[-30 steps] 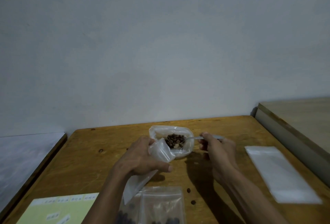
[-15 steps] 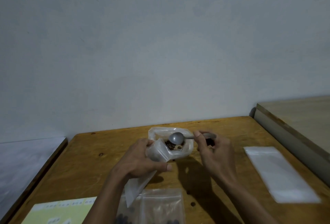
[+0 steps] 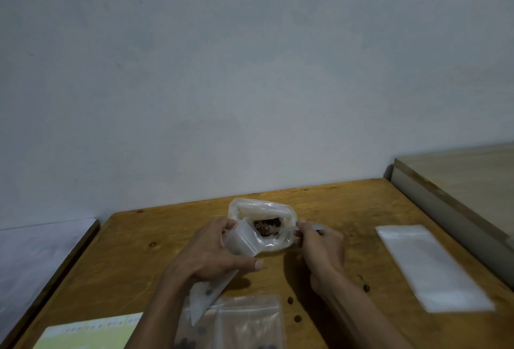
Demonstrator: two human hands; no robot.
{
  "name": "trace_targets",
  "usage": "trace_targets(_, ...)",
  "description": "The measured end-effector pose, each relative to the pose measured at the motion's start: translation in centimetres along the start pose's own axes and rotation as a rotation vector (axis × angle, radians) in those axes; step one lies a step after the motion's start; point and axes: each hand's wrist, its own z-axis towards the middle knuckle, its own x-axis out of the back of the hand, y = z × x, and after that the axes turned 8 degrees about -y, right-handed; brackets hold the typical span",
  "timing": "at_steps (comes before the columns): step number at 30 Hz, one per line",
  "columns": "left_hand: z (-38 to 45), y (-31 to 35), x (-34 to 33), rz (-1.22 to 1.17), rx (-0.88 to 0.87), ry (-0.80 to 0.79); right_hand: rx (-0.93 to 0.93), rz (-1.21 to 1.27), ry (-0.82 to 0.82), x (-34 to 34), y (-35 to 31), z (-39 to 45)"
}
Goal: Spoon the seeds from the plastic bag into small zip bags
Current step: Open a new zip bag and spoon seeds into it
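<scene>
While the left hand (image 3: 211, 254) pinches a small zip bag (image 3: 242, 240) open just beside the plastic bag (image 3: 261, 226) of seeds (image 3: 267, 227), the right hand (image 3: 319, 245) grips a spoon (image 3: 308, 228) dipped inside it. Scooping looks underway; next, I'd guess, a level lift across into the zip bag's mouth.

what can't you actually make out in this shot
Head view only:
- Metal spoon: bowl hidden inside the clear plastic seed bag; handle mostly covered by the right hand.
- Small clear zip bag in the left hand: contents unclear.
- Yellow label sheet: print too small, cut by bottom edge.
- Filled zip bags: cut off below.
</scene>
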Motion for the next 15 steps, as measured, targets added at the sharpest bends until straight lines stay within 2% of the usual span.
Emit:
trace_targets(11, 0.7, -0.6, -1.0, -0.018, 0.005, 0.065, 0.112, -0.014, -0.145, 3.0, -3.8, -1.7)
trace_targets(13, 0.8, -0.6, -1.1, -0.020, -0.003, 0.073, 0.190, -0.087, -0.221, 2.8, -4.0, -2.7)
trace_targets(15, 0.8, -0.6, -1.1, -0.034, -0.005, 0.075, 0.330, -0.261, -0.306, 2.4, -3.7, -3.5)
